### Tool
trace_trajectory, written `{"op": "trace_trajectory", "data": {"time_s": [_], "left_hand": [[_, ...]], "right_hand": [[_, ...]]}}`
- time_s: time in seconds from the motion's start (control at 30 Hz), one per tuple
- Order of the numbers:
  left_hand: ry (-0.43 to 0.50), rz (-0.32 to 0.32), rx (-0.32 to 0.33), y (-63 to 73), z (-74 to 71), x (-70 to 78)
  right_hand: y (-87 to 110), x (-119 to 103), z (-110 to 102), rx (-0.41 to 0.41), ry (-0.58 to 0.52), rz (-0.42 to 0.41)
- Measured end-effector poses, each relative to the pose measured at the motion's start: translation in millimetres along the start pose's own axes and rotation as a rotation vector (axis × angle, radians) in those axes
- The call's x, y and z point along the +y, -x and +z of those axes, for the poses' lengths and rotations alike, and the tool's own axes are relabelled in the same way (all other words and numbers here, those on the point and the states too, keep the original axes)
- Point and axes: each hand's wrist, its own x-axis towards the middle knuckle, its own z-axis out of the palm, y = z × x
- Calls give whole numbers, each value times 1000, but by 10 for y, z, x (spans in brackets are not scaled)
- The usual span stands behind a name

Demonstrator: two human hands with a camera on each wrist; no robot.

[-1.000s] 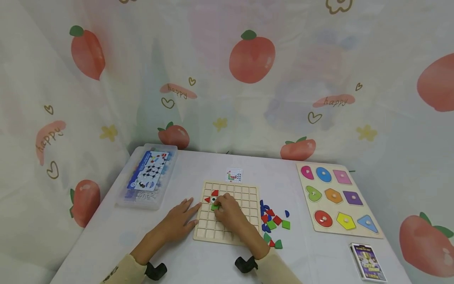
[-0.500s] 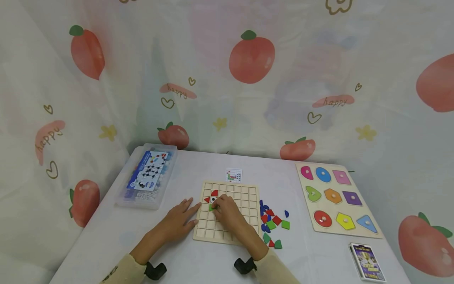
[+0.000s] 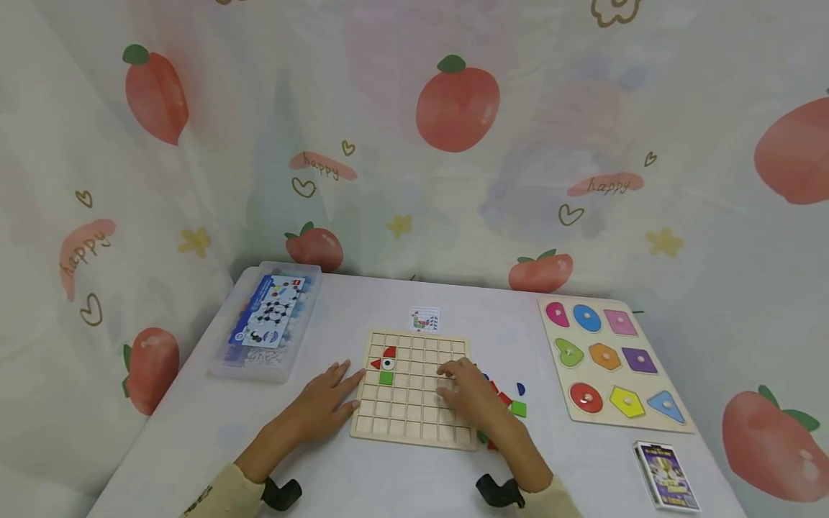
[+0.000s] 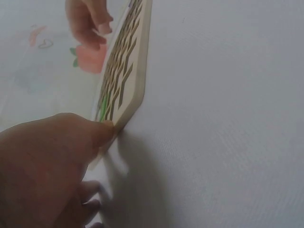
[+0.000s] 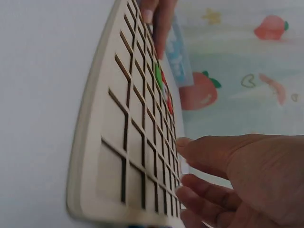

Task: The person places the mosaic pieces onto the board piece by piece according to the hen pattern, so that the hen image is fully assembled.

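A wooden grid board (image 3: 414, 410) lies in the middle of the table. Near its upper left, a red quarter-round piece (image 3: 390, 352), a red triangle (image 3: 376, 364), a white tile with an eye (image 3: 388, 364) and a green square (image 3: 386, 378) fill cells. My left hand (image 3: 327, 403) rests by the left edge, fingers spread, with its thumb (image 4: 102, 133) touching the rim in the left wrist view. Over the right part of the board hovers my right hand (image 3: 469, 392), fingers loosely bent and apart; the right wrist view shows nothing between them.
Loose red, blue and green pieces (image 3: 519, 409) lie right of the board, partly behind my right arm. A picture card (image 3: 424, 319) sits beyond it. A plastic case (image 3: 272, 316) stands left; a shape puzzle (image 3: 615, 374) and a card box (image 3: 667, 476) lie right.
My right hand has let go of the green square, which now sits flat in its cell under the eye tile, and has moved right across the board. My left hand stays put.
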Motion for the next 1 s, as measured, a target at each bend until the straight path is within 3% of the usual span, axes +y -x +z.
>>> {"op": "trace_trajectory", "data": {"time_s": [0.2,0.4,0.67,1.0], "left_hand": [[-3,-16,-13,1,-12,-1],[12,-12,-6,-1,7,12],[10,-22,0,-16,33,6],[16,-22,2,-14,42,-9]], "right_hand": [[342,400,-375,13,70,160],[554,751,-470,10,77,301],[642,911,-413,13,-13,357],[680,952,-373,67,7,311]]}}
